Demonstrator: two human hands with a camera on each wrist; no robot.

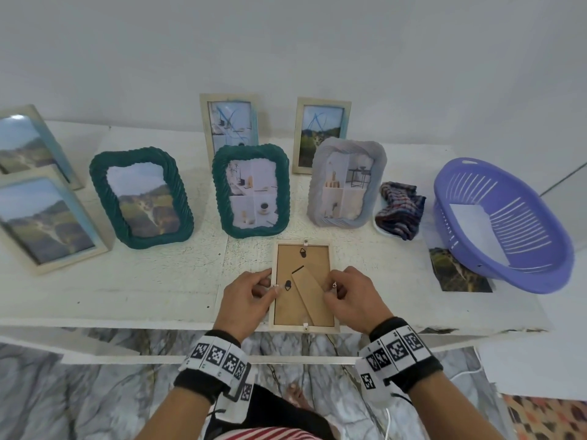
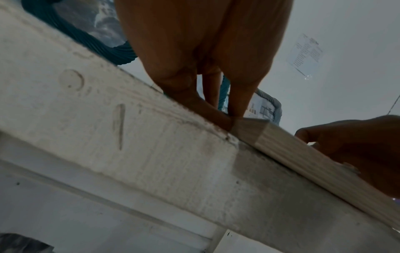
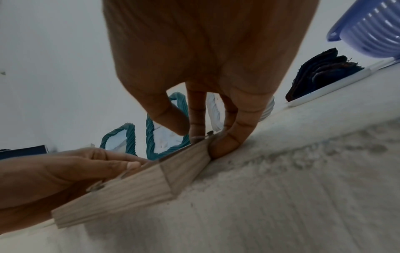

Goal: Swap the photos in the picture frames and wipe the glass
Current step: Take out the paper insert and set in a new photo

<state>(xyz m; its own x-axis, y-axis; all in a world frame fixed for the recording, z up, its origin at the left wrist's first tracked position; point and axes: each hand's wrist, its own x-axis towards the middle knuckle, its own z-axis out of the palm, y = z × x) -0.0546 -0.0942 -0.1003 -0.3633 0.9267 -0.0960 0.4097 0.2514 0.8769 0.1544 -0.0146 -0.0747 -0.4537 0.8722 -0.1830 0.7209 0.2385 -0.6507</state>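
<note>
A light wooden picture frame (image 1: 334,328) lies face down at the table's front edge, its brown backing board (image 1: 314,255) and folded stand up. My left hand (image 1: 270,284) is at the frame's left edge, its fingers curled and pinching a small metal tab there. My right hand (image 1: 332,287) pinches the matching tab on the right edge. In the left wrist view my left hand (image 2: 225,118) touches the frame (image 2: 303,154) at its corner. In the right wrist view my right hand (image 3: 201,135) works at the frame (image 3: 140,188), thumb and forefinger together.
Two teal frames (image 1: 141,198) (image 1: 251,190), a grey frame (image 1: 346,182) and several wooden frames stand behind. A checked cloth (image 1: 400,209) lies at the right, beside a purple basket (image 1: 502,223) that sits partly on a loose landscape photo (image 1: 457,271).
</note>
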